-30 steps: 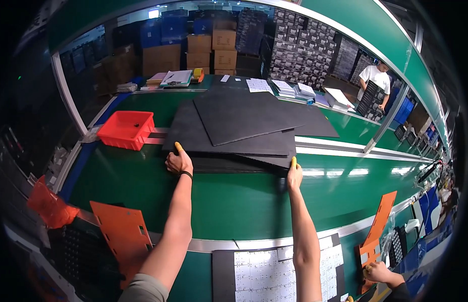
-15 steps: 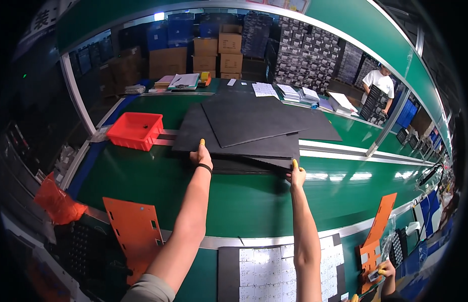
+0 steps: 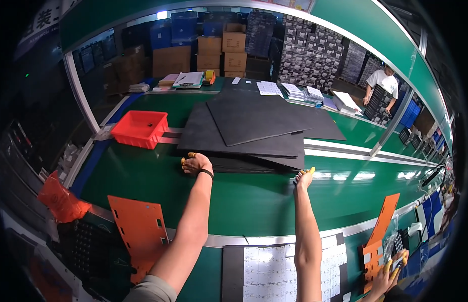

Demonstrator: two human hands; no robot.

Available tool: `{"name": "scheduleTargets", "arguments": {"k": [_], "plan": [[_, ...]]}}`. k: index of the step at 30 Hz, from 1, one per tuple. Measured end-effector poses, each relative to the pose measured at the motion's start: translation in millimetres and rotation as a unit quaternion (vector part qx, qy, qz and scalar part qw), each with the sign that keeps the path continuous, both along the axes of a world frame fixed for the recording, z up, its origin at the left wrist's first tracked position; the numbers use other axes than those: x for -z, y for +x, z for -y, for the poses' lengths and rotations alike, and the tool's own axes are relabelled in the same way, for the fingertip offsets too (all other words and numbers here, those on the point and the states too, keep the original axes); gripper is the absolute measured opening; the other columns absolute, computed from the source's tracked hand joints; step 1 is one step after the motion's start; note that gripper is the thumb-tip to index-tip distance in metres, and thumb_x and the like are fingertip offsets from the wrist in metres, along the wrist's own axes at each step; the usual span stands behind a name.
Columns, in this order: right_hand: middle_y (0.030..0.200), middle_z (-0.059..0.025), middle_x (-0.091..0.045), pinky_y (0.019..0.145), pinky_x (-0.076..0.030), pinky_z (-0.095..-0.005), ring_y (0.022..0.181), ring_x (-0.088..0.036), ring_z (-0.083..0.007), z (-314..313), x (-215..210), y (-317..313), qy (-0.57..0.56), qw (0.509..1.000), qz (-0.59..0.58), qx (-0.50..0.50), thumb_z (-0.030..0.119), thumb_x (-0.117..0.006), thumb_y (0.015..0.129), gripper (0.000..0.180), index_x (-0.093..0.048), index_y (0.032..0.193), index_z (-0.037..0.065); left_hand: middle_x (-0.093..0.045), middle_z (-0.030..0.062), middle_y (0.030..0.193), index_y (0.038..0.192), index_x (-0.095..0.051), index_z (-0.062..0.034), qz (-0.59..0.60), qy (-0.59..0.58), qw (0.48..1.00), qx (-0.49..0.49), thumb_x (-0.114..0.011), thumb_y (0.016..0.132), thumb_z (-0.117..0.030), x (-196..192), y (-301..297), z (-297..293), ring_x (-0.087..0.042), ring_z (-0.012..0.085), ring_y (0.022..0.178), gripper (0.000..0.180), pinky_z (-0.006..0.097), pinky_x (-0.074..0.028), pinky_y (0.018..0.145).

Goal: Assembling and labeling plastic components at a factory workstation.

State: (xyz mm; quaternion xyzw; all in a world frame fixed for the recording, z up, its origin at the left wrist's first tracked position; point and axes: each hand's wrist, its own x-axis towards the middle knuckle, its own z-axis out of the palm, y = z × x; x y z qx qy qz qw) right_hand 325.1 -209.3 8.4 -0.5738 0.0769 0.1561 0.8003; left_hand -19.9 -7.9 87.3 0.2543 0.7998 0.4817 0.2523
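A stack of flat black sheets (image 3: pixel 244 146) lies on the green conveyor belt, its layers turned at different angles. My left hand (image 3: pixel 197 164) is at the front left edge of the stack, with yellow covers on its fingertips. Its fingers are bent but apart, and I see nothing held in them. Beside the front right corner is my right hand (image 3: pixel 305 178), its thumb raised off the sheets and its fingertips close to the lower layers. Whether those fingertips touch the edge is hard to see.
A red plastic bin (image 3: pixel 139 129) stands left of the stack. Orange perforated panels (image 3: pixel 138 229) rise at the near side. White circuit-board panels (image 3: pixel 271 269) lie on a dark sheet below. Another person's hands (image 3: pixel 392 272) hold a small item at lower right. Papers (image 3: pixel 294 91) line the far ledge.
Both hands have loosened from the black sheets. The left thumb has come off the top, and the right hand has shifted slightly right and down. The other person's hands have come further into view.
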Motion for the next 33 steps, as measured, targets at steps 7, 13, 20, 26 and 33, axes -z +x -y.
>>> {"name": "scheduleTargets", "arguments": {"k": [7, 13, 20, 26, 33], "plan": [[0.092, -0.0134, -0.066, 0.081, -0.047, -0.0385, 0.085, -0.061, -0.0246, 1, -58, -69, -0.256, 0.943, 0.209, -0.034, 0.047, -0.064, 0.094, 0.052, -0.061, 0.105, -0.004, -0.048, 0.0251, 0.128, 0.114, -0.058, 0.0045, -0.027, -0.027, 0.999, 0.015, -0.067, 0.081, -0.022, 33, -19, -26, -0.042, 0.0362, 0.123, 0.043, 0.046, -0.042, 0.103], [0.111, -0.0213, -0.064, 0.095, -0.045, -0.0406, 0.103, -0.06, -0.0332, -5, -9, -31, -0.139, 0.969, 0.205, 0.023, 0.043, -0.064, 0.094, 0.06, -0.057, 0.123, -0.008, -0.055, 0.0145, 0.128, 0.123, -0.059, -0.0074, -0.116, -0.057, 0.983, 0.133, -0.071, 0.081, -0.02, 43, -8, -14, -0.046, 0.0368, 0.122, 0.045, 0.048, -0.048, 0.097], [0.121, -0.0184, -0.066, 0.099, -0.043, -0.039, 0.112, -0.06, -0.0309, -5, 8, -33, -0.198, 0.944, 0.239, -0.113, 0.053, -0.064, 0.091, 0.064, -0.061, 0.131, 0.002, -0.054, 0.0164, 0.13, 0.131, -0.054, -0.0082, -0.064, 0.011, 0.99, 0.127, -0.066, 0.086, -0.016, 48, -12, -8, -0.062, 0.0384, 0.109, 0.048, 0.048, -0.052, 0.091], [0.115, -0.0162, -0.068, 0.095, -0.044, -0.0383, 0.107, -0.061, -0.0298, -7, 13, -27, -0.191, 0.929, 0.288, -0.135, 0.049, -0.062, 0.093, 0.059, -0.062, 0.129, 0.002, -0.055, 0.0261, 0.125, 0.127, -0.052, 0.0038, -0.065, 0.11, 0.986, 0.105, -0.064, 0.085, -0.015, 66, -19, -7, -0.052, 0.042, 0.121, 0.047, 0.049, -0.046, 0.099], [0.119, -0.0164, -0.066, 0.094, -0.044, -0.0363, 0.106, -0.06, -0.0261, 0, 5, -25, -0.194, 0.927, 0.278, -0.161, 0.05, -0.059, 0.096, 0.063, -0.059, 0.132, -0.001, -0.055, 0.0278, 0.124, 0.118, -0.052, 0.0075, -0.083, 0.148, 0.983, 0.067, -0.063, 0.082, -0.009, 79, -3, -10, -0.054, 0.0439, 0.116, 0.04, 0.049, -0.046, 0.098]]}}
